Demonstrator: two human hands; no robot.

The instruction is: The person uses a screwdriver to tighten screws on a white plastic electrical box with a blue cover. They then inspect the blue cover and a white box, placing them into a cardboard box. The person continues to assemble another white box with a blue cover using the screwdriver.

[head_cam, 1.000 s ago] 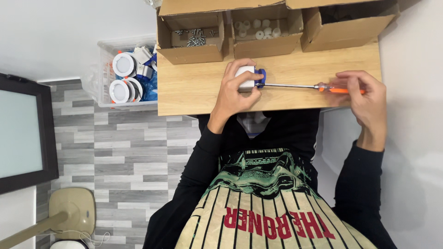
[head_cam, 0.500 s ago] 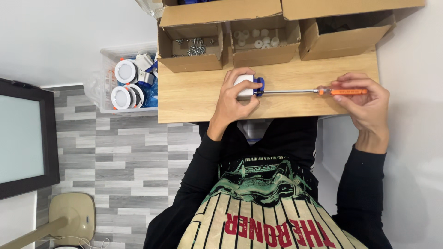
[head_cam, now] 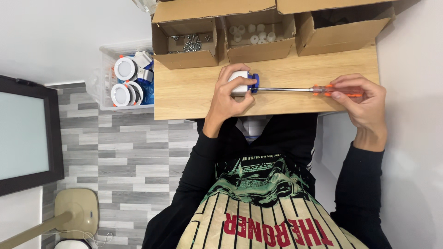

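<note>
Head view, looking down: small white round plastic fitting with a blue collar [head_cam: 243,83] sits on the light wooden desk [head_cam: 194,92], clamped in the left hand [head_cam: 229,94], whose grip is wrapped tight around it, fingers curled over the top and thumb underneath. Blue collar pokes out on the side facing the other hand. Long screwdriver with a steel shaft and clear orange handle [head_cam: 318,90] lies level across the desk, tip meeting the blue collar; exact contact point hidden by the fingers. Right hand [head_cam: 364,101] has its grip pinched shut on the orange handle, fingertips on top, thumb below, near the desk's edge.

Beyond the left grip, at the back of the desk, stands a row of open brown cardboard boxes: one with loose metal screws [head_cam: 187,44], one with small white round parts [head_cam: 258,34], one with dark contents I cannot make out [head_cam: 344,27]. Further out past the left grip, off the desk edge, a clear plastic bin of white round lamp fittings [head_cam: 125,83]. Grey plank floor [head_cam: 92,152] below.
</note>
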